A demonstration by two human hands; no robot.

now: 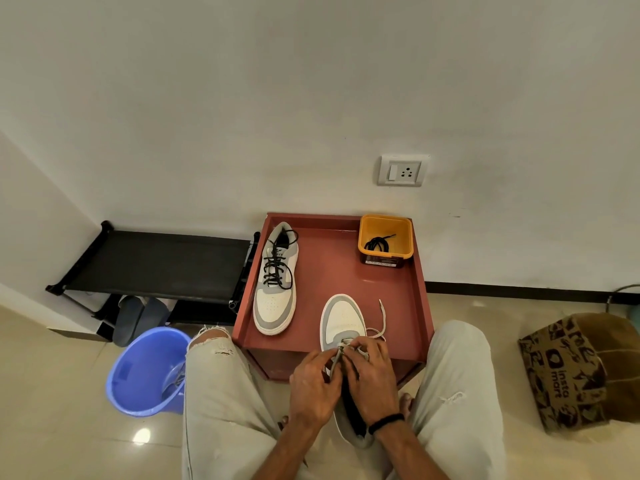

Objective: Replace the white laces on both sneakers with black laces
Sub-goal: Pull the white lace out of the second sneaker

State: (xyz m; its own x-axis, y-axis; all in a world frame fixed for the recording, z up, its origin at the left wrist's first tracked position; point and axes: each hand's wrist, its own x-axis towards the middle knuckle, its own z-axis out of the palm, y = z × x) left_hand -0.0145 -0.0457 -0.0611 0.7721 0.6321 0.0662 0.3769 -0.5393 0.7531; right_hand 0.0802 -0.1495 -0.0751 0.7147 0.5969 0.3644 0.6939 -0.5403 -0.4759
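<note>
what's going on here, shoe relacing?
Yes. A seated person works on the near sneaker at the front edge of the red table, both hands, left hand and right hand, pinching its white lace, part of it trailing loose. The far sneaker already has black laces. One more black lace sits in the yellow tub.

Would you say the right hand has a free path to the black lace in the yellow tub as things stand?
Probably yes. The black lace lies loose in the open-topped yellow tub at the tray's far right corner, with only bare tray between. But the right hand is pinching the white lace and must let go first.
</note>
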